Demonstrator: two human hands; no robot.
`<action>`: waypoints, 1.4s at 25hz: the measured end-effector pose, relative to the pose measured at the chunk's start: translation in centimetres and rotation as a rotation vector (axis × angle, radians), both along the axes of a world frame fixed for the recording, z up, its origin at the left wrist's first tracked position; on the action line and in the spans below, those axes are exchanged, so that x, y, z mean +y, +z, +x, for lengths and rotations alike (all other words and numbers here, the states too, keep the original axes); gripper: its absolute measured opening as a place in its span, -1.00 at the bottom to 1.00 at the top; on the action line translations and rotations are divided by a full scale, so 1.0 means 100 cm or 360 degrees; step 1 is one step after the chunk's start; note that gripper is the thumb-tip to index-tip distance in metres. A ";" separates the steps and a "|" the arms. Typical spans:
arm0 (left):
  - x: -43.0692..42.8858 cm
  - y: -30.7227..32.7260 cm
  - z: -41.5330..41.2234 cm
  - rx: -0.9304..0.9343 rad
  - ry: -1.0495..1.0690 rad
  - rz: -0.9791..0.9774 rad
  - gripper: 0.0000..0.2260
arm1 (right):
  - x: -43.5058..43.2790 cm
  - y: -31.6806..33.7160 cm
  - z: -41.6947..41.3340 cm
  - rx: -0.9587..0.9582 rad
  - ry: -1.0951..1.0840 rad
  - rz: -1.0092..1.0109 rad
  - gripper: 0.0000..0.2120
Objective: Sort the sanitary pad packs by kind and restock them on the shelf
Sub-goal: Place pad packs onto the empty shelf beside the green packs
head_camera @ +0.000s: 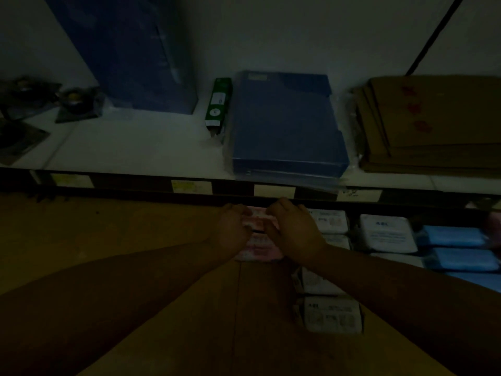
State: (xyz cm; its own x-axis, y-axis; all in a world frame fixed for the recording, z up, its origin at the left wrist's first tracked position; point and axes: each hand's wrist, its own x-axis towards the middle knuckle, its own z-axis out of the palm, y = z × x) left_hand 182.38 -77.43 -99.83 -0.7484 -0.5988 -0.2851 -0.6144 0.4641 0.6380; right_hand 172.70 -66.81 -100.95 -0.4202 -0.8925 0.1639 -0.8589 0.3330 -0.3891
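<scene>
Pad packs in pink point(259, 249) lie stacked between the two hands, just below the dark shelf edge point(135, 184). The left hand point(233, 226) grips the left end of the farthest pink pack point(257, 216) with curled fingers, and the right hand point(294, 230) grips its right end. White packs point(329, 221) lie just right of the right hand, with blue packs point(452, 236) farther right. A blue folder point(287, 123) lies on the shelf beyond the hands.

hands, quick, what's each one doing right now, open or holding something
left hand: holds the left end of the pink pack, fingers curled on it.
right hand: holds the same pack's right end.
</scene>
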 end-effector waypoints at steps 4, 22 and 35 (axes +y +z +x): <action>-0.006 0.011 -0.015 0.0285 0.0117 -0.0009 -0.76 | -0.007 0.016 -0.016 -0.0416 -0.0141 -0.0315 -0.65; 0.014 0.320 0.007 0.0369 0.0603 0.0471 -0.81 | 0.005 0.314 -0.003 -0.1303 -0.0506 -0.0715 -0.82; 0.051 0.639 0.021 0.0793 0.0607 0.0420 -0.75 | 0.041 0.639 0.008 -0.1125 -0.0573 -0.0952 -0.78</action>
